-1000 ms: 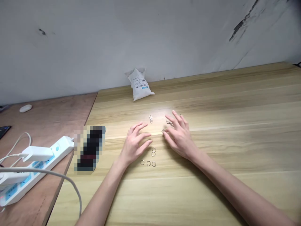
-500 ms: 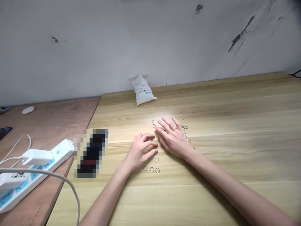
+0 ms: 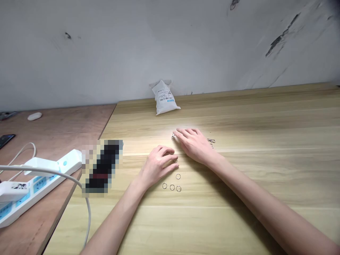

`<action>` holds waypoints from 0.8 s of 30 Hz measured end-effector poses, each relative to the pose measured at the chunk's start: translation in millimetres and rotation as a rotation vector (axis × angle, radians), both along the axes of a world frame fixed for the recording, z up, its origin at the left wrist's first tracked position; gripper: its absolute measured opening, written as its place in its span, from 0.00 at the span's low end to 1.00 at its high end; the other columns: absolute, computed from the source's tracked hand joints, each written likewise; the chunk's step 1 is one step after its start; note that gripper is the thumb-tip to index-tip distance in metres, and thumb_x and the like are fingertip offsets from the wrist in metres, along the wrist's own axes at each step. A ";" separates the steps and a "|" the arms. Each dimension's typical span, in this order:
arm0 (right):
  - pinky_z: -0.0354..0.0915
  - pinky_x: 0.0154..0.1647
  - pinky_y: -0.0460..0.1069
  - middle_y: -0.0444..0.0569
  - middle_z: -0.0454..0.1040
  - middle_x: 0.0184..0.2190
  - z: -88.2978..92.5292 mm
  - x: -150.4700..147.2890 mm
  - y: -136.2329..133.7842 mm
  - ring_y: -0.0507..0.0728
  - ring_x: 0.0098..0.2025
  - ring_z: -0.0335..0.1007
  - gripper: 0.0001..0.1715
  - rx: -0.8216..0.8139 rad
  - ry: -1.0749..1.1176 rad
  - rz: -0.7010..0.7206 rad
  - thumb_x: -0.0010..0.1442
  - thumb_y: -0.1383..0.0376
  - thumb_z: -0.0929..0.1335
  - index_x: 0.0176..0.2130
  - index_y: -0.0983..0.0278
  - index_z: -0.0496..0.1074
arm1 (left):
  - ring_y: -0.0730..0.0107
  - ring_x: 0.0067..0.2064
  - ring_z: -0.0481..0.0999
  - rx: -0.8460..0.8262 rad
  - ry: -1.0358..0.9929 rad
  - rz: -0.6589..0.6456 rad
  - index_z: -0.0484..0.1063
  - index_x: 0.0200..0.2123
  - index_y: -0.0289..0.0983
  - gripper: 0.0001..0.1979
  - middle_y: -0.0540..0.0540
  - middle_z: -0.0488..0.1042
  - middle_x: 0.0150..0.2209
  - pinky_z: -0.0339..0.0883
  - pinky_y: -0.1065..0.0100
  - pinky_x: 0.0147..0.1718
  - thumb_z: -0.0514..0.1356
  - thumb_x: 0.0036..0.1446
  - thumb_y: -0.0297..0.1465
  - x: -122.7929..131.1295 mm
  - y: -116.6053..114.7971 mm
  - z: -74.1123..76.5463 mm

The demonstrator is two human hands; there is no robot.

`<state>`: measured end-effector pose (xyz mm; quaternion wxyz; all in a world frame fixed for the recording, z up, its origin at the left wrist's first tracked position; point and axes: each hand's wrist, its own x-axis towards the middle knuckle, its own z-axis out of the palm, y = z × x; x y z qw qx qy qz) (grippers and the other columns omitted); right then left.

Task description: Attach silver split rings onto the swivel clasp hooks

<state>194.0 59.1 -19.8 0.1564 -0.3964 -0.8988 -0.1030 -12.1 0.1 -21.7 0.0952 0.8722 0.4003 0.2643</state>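
Note:
My left hand (image 3: 160,165) rests low over the table with its fingers curled, and a small metal ring (image 3: 175,160) shows between the index finger and thumb. Below it lie several loose rings, including one ring (image 3: 178,176) set above a row of others. My right hand (image 3: 191,142) is stretched forward, palm down; its index fingertip reaches a silver swivel clasp (image 3: 172,137). The thumb is hidden under that hand. More silver clasps (image 3: 211,140) lie just beyond its right side, partly covered by the wrist.
A white labelled plastic packet (image 3: 166,98) stands by the wall. To the left are a pixelated dark item (image 3: 103,166), a power strip (image 3: 70,161) with chargers, and a loose cable (image 3: 89,216). A phone (image 3: 5,140) and white oval object (image 3: 34,116) sit on the brown table.
My right hand has drawn its spread fingers together and shifted its index fingertip onto the swivel clasp. A ring now shows between my left fingers. The camera view has shifted slightly.

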 end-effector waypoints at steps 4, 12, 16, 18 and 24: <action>0.53 0.37 0.52 0.52 0.77 0.37 4.8 -3.6 13.1 0.58 0.37 0.67 0.15 -0.009 -0.101 0.073 0.67 0.72 0.59 0.35 0.65 0.73 | 0.64 0.45 0.72 0.033 -0.014 -0.016 0.77 0.40 0.39 0.07 0.43 0.76 0.44 0.71 0.61 0.42 0.59 0.63 0.32 -0.9 2.0 -3.3; 0.53 0.34 0.51 0.54 0.75 0.41 7.0 -16.7 23.5 0.57 0.37 0.68 0.17 -0.016 -0.087 0.075 0.67 0.73 0.59 0.52 0.66 0.69 | 0.63 0.44 0.72 0.053 -0.012 -0.005 0.76 0.42 0.38 0.08 0.42 0.76 0.43 0.72 0.59 0.43 0.59 0.63 0.32 0.9 3.2 -5.5; 0.54 0.33 0.51 0.54 0.75 0.38 3.8 -27.5 29.6 0.56 0.35 0.69 0.13 -0.049 -0.107 0.125 0.66 0.73 0.60 0.37 0.68 0.73 | 0.64 0.43 0.71 0.091 0.009 0.004 0.76 0.38 0.38 0.07 0.44 0.77 0.41 0.72 0.61 0.40 0.58 0.64 0.30 0.9 3.6 -5.7; 0.54 0.33 0.51 0.53 0.75 0.37 2.8 -28.6 28.5 0.55 0.33 0.69 0.15 -0.054 -0.104 0.146 0.65 0.75 0.60 0.34 0.67 0.73 | 0.64 0.42 0.71 0.107 0.019 -0.001 0.76 0.38 0.38 0.07 0.45 0.77 0.39 0.72 0.63 0.39 0.57 0.64 0.29 0.4 4.1 -5.6; 0.55 0.29 0.49 0.49 0.75 0.32 4.3 -17.7 1.8 0.53 0.29 0.67 0.13 -0.067 0.041 0.066 0.65 0.69 0.61 0.33 0.66 0.72 | 0.62 0.44 0.73 0.034 -0.006 -0.003 0.75 0.43 0.39 0.08 0.43 0.75 0.44 0.71 0.58 0.42 0.59 0.62 0.32 -2.7 4.2 -5.0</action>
